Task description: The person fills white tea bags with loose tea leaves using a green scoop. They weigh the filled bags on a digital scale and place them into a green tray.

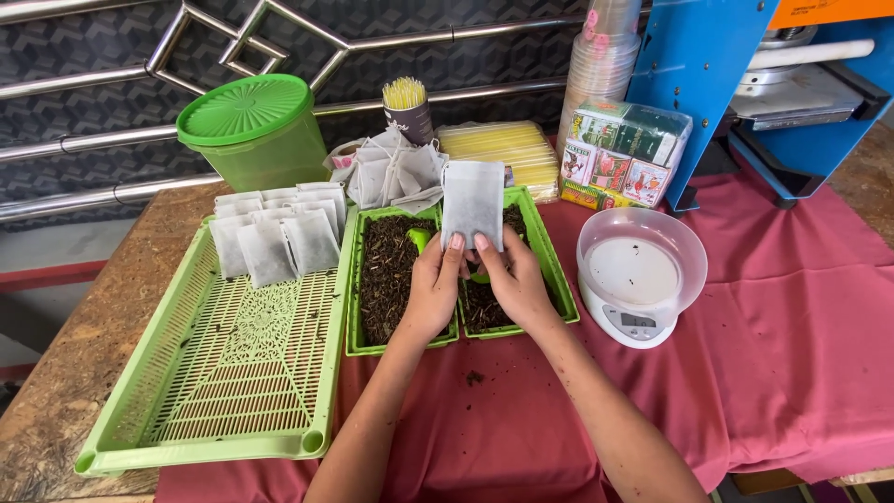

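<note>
A chipboard table (84, 326) under a red cloth (801, 354) stands in daylight against a dark patterned wall (93, 42) crossed by shiny metal railings (121, 74), with grey floor (42, 244) beyond.

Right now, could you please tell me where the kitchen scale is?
The kitchen scale sits right of centre on the red cloth, just right of the green tea trays and in front of the bagged boxes.

The hands (475, 279) cover the lower edge of a white paper pouch (472, 200) and part of the tea trays (368, 331). The blue machine (745, 84) is cut off at the top and right edges. Writing on the small boxes (619, 158) is too small to read.
</note>
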